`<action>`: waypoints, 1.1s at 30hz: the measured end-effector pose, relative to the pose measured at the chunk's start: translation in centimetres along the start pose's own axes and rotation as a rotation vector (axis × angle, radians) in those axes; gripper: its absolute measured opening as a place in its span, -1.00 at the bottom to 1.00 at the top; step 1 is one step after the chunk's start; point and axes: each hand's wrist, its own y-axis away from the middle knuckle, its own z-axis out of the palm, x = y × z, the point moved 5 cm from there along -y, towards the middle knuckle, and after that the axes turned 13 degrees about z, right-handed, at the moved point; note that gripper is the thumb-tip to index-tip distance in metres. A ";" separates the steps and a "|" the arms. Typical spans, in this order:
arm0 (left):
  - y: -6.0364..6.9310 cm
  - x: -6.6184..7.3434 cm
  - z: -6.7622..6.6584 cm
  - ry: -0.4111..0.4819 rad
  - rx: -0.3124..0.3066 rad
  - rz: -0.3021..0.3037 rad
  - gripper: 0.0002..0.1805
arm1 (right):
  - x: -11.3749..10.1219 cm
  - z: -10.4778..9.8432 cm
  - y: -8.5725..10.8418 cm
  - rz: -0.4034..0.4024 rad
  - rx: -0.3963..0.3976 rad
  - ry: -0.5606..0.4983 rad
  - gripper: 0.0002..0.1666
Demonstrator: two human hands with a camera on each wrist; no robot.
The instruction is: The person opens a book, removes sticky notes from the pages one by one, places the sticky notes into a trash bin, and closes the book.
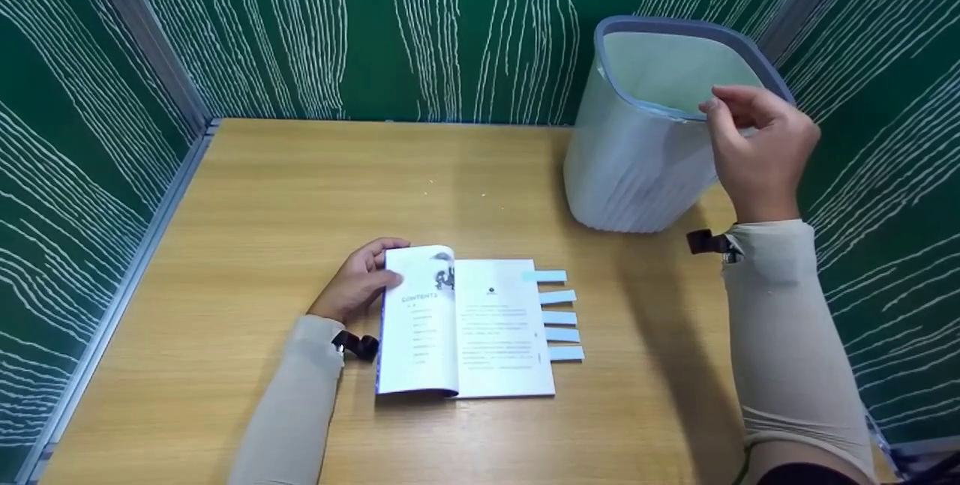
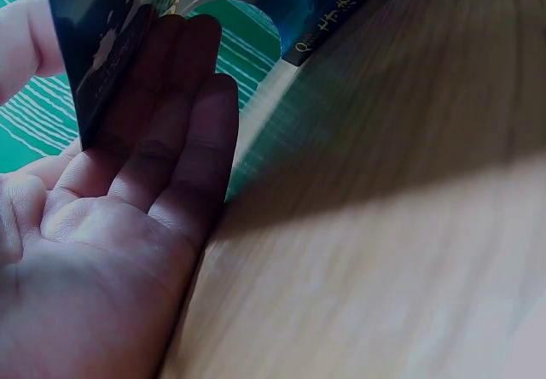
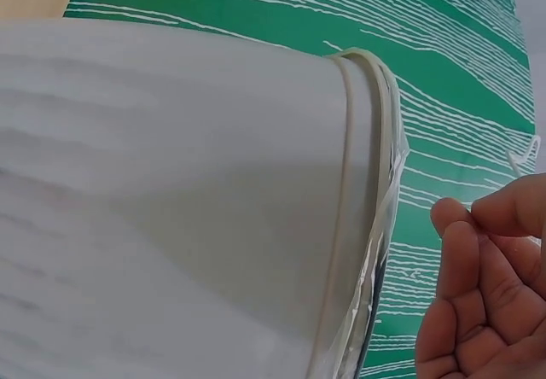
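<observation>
My left fingers (image 1: 388,243) grip the book (image 1: 499,380), keeping it open. My right fingers (image 1: 742,94) press together near the bin (image 1: 630,178).

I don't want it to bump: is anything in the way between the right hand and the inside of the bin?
Nothing visible is in the way. The right hand is at the near right of the bin, beside its open top. The right wrist view shows a gap between the fingers and the rim.

Right hand (image 3: 490,302) hangs just beside pale bin (image 3: 171,174) — fingers curled, tips gathered. Clear plastic liner (image 3: 375,247) edges rim; white-streaked green wall (image 3: 256,16) behind.
</observation>
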 end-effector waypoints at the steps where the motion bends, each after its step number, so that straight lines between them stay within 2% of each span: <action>1: 0.0 0.0 0.0 -0.002 0.001 0.000 -0.35 | 0.0 0.0 0.0 -0.013 0.002 -0.001 -0.73; 13: -0.1 0.2 0.0 -0.029 -0.015 -0.003 -0.35 | -0.8 0.6 1.2 -0.136 -0.002 -0.044 -0.78; 24: -0.1 0.1 -0.1 -0.034 -0.009 -0.009 -0.36 | -2.6 2.0 5.4 -0.253 -0.101 -0.118 -0.82; 33: 0.0 0.0 -0.2 -0.048 -0.001 -0.020 -0.36 | -1.4 3.5 8.0 -0.301 -0.185 -0.098 -0.83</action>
